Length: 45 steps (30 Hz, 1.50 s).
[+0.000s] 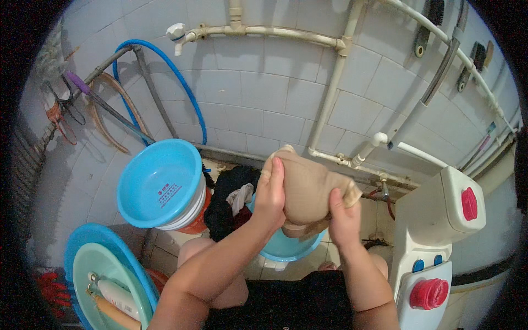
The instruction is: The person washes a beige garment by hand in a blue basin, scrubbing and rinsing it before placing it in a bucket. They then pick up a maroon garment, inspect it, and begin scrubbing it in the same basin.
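A beige cloth garment (308,187) is stretched between my two hands in mid-air. My left hand (271,192) grips its left side, with the thumb laid along the fabric. Its right edge is pinched in my right hand (345,220), where the cloth bunches up. Just what kind of garment it is, I cannot tell. Below it stands a light blue basin (291,250), partly hidden by the cloth and my left forearm. A heap of dark clothes (223,192) with a pale grey cloth (240,197) lies beside the basin, to the left.
At left, a blue basin (159,181) rests on a white bucket (190,217). Nearer stands a green basin (102,256) holding a white bottle (118,294). A white toilet (418,220) is on the right. Pipes (275,31) and a blue hose (181,71) run along the tiled wall.
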Tool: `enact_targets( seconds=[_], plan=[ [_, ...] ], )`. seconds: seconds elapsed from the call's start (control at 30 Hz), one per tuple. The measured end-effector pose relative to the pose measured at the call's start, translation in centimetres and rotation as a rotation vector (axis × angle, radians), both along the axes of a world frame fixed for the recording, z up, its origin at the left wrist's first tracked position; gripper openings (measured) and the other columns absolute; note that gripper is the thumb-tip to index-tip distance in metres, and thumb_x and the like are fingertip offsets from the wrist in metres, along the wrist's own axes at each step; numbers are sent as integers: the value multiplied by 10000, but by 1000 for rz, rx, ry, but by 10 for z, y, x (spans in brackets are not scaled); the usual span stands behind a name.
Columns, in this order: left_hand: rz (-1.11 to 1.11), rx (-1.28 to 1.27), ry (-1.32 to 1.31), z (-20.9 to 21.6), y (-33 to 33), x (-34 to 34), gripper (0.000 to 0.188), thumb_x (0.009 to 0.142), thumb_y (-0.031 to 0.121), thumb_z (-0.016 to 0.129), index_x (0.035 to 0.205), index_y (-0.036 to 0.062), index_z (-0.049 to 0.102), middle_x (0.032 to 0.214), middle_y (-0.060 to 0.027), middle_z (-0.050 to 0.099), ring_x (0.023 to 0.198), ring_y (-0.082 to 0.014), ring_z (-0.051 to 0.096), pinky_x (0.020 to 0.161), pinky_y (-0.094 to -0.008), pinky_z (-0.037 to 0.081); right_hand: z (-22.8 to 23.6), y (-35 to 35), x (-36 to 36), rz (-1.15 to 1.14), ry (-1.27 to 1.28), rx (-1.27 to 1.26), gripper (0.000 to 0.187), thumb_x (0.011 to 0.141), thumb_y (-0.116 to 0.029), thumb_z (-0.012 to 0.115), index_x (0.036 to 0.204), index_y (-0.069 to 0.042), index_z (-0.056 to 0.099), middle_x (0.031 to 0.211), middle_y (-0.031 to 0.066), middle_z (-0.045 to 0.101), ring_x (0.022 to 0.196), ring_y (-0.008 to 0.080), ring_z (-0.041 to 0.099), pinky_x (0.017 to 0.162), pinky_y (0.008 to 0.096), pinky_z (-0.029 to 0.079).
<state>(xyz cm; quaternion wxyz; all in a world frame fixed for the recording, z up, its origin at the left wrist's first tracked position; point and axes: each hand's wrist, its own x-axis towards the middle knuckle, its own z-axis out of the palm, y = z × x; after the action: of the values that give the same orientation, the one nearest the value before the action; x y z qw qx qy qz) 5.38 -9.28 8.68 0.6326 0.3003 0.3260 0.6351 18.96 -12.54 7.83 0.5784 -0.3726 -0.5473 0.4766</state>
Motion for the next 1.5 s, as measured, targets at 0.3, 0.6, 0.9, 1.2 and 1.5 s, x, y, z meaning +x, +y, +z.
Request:
enact_targets(
  seconds=[0.3, 0.6, 0.9, 1.2, 1.5],
  plan=[
    [-52, -354, -388, -29, 9, 41, 441, 930, 448, 370, 1115, 77, 521, 1074, -59, 576, 996, -198, 544, 878, -341, 430, -8, 43, -17, -345, -655, 228, 247, 855, -247, 544, 943, -17, 547, 917, 202, 583, 815, 362, 576, 678, 391, 480],
    [-200, -268, -447, 2, 22, 7, 457, 941, 414, 352, 1153, 32, 487, 1173, -122, 539, 1097, -268, 500, 974, -429, 359, -4, 51, 42, 241, 398, -454, 415, 915, -349, 477, 1170, -22, 463, 1121, 78, 543, 1025, 188, 519, 898, 351, 406],
    [-506, 111, -185, 10, 33, -21, 415, 923, 305, 454, 1235, 34, 417, 1214, -92, 512, 1133, -200, 471, 978, -356, 352, -3, 42, 36, 390, 515, -417, 469, 867, -217, 566, 1262, -27, 399, 1205, 100, 515, 1096, 225, 513, 938, 370, 416],
    [-540, 148, 132, -6, 22, -6, 373, 875, 159, 534, 1201, 0, 448, 1147, -87, 550, 1057, -159, 517, 932, -301, 389, 11, 48, 66, 240, 499, -512, 394, 870, -239, 555, 1164, 13, 481, 1116, 127, 559, 1007, 235, 565, 861, 352, 480],
    [-413, 64, -104, 6, 16, -6, 403, 901, 152, 466, 1268, 6, 381, 1232, -108, 494, 1134, -199, 479, 978, -326, 362, 16, 36, 65, 335, 405, -533, 512, 876, -355, 545, 1249, -25, 428, 1204, 77, 516, 1087, 196, 507, 930, 345, 392]
  ],
)
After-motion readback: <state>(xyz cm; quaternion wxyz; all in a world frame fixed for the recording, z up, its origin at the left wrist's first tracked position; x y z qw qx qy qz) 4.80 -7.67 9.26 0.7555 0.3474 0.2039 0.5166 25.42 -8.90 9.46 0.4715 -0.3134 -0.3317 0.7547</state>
